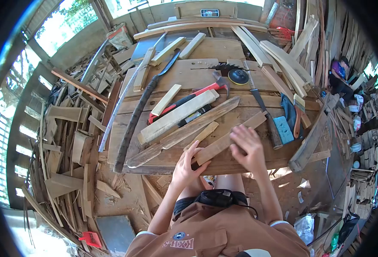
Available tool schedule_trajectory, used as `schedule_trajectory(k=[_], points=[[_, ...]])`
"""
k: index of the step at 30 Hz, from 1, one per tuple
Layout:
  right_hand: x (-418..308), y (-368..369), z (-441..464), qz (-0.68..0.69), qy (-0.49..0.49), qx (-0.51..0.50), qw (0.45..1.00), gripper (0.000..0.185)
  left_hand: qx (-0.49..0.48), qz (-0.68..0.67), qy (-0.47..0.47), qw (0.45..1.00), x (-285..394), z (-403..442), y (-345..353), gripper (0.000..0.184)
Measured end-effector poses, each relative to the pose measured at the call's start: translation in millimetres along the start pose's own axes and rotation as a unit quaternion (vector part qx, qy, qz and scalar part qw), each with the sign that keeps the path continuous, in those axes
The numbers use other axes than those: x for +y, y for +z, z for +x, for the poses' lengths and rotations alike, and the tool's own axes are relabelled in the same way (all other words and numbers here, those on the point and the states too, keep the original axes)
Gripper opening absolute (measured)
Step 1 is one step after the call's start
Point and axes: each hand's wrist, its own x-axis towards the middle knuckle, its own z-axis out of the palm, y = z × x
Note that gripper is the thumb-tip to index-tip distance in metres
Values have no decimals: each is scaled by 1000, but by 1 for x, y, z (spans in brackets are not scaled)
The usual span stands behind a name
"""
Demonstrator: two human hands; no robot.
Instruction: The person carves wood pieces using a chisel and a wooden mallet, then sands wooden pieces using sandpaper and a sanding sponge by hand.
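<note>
A flat wooden strip (pixel 216 147) lies aslant near the front edge of the workbench (pixel 129 132). My left hand (pixel 186 166) grips its near left end between thumb and fingers, and a small dark patch shows there. My right hand (pixel 248 149) rests with fingers stretched out over the strip's middle, not wrapped round it. Just beyond my left hand lies a short wooden stick (pixel 204 135). Farther up are a long rough, pointed wood piece (pixel 197 124), a pale wood block (pixel 178 115) and a hammer (pixel 184 100) with a red and black handle.
A long-handled curved blade (pixel 139 107) lies left. Around the back right are a toothed saw blade (pixel 225 67), a black disc (pixel 238 76), a dark-handled tool (pixel 266 113) and a blue sponge (pixel 283 129). Scrap wood (pixel 69 128) heaps at left. A person (pixel 341 79) sits far right.
</note>
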Motion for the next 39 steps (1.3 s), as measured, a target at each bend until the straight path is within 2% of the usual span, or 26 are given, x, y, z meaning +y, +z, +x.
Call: schedule_trajectory(k=[2,5,8,11,14,21,24,28,31,35,39], points=[[21,-6,5,-55,51,30,997,32,8,25,17,1000,6,4,-2,84],[17,6,11,-67,37,38,996,32,13,1,10,1000,2,0,3,87],[-24,29,10,-2,-10,-12,1000,34,6,-24,-18,1000,-3,-4,7,92],[-62,46,0,58,-64,-35,996,36,13,-6,-2,1000,-12,-10,6,95],[-58,37,-5,86,-63,-45,993,36,33,-6,8,999,-12,-9,5,99],[-20,17,-3,-36,-15,16,999,30,75,36,-2,996,1,-7,11,107],[-46,32,-4,19,-47,-5,999,32,114,27,47,992,-11,-8,18,110],[-76,41,-10,77,-82,-44,993,35,91,24,47,994,-15,-10,12,107],[-57,22,-8,71,-74,-62,993,35,87,34,31,995,-10,-9,10,106],[-17,8,-9,-16,-16,3,1000,32,113,46,15,992,2,-5,13,103],[-34,27,-3,-20,-12,2,1000,32,120,40,5,992,-1,-5,16,99]])
